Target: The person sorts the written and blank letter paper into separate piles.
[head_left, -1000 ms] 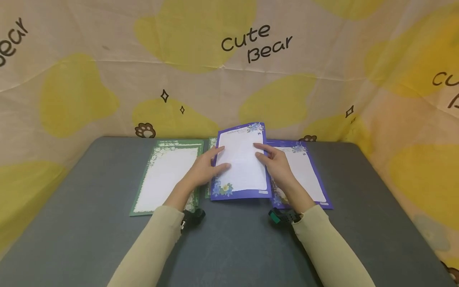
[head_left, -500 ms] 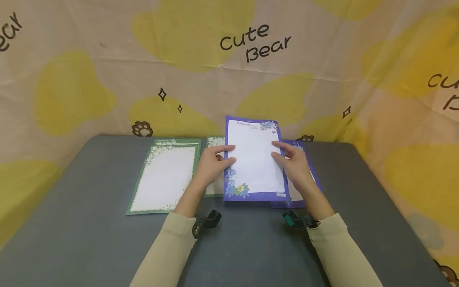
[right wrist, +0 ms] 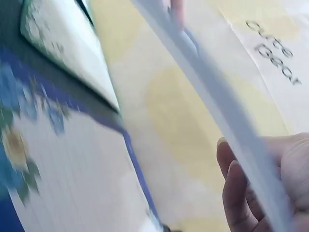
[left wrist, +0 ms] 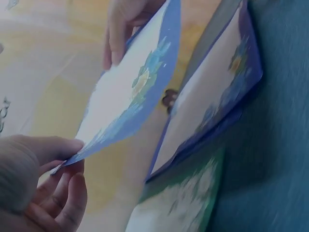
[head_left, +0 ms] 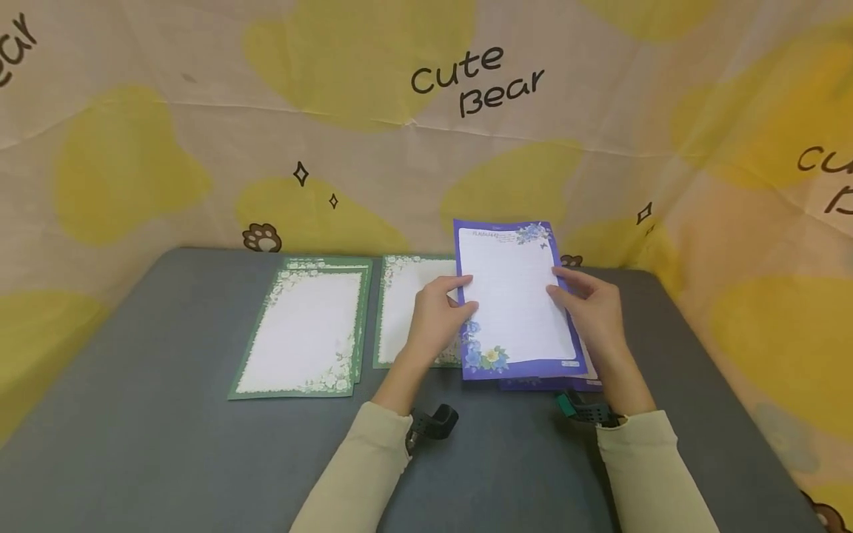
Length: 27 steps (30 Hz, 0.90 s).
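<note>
A sheet of purple-bordered paper (head_left: 513,296) with blue flowers is held up between both hands, slightly bowed. My left hand (head_left: 440,311) pinches its left edge between thumb and fingers. On the opposite edge my right hand (head_left: 595,307) grips it the same way. In the left wrist view the lifted paper (left wrist: 125,92) hangs above more purple-bordered paper (left wrist: 207,92) on the table, with a gap between them. Most of that lower paper is hidden in the head view. Just left of it lies a green-bordered sheet (head_left: 406,296), partly covered by the held paper and left hand.
Further left, overlapping green-bordered sheets (head_left: 300,333) lie on the grey table (head_left: 166,429). A cloth backdrop (head_left: 360,74) with yellow patches and lettering rises behind the table's far edge and along the sides.
Both hands have carried the purple-bordered paper to the right, from over the gap between the sheets to over the lower purple paper. More of the middle green-bordered sheet now shows.
</note>
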Each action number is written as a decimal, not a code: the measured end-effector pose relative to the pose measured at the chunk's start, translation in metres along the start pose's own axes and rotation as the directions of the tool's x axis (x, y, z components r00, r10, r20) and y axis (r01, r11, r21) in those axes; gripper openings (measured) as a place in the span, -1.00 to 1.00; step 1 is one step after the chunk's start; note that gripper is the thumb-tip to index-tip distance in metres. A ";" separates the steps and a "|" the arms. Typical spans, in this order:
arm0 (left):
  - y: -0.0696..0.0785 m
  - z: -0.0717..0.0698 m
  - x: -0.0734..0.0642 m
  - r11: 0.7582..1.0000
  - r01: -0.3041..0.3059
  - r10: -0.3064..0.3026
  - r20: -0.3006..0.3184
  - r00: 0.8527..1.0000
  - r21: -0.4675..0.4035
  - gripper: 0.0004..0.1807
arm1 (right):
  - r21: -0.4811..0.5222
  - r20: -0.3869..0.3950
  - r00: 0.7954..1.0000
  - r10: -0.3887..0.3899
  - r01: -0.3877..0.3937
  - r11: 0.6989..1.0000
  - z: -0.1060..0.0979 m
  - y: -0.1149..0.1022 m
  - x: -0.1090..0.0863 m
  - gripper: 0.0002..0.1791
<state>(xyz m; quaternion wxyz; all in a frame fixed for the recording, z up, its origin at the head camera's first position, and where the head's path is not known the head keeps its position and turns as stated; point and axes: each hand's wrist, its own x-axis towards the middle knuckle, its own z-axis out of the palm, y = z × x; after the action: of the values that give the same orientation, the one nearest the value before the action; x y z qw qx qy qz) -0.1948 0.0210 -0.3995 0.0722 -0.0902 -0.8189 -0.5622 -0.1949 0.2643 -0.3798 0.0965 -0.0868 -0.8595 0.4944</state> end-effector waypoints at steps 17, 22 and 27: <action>-0.008 0.075 -0.006 0.965 0.123 -0.120 -0.030 0.992 0.232 -0.60 | -0.250 0.046 0.999 0.016 -0.004 0.968 -0.017 0.062 0.011 -0.52; -0.010 0.082 -0.006 0.933 0.126 -0.131 -0.008 0.991 0.336 -0.61 | -0.372 0.046 0.999 -0.004 0.021 0.928 -0.013 0.075 0.012 -0.50; -0.009 0.079 -0.003 0.937 0.097 -0.108 0.014 0.994 0.334 -0.60 | -0.452 0.039 0.998 -0.043 0.056 0.890 -0.014 0.073 0.011 -0.50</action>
<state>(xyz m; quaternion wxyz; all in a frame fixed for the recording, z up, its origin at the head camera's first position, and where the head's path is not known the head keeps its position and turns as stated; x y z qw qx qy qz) -0.1955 0.0913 -0.4361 0.0439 -0.0429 -0.9067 -0.4172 -0.1977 0.3152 -0.4353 0.0741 -0.0782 -0.9542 0.2790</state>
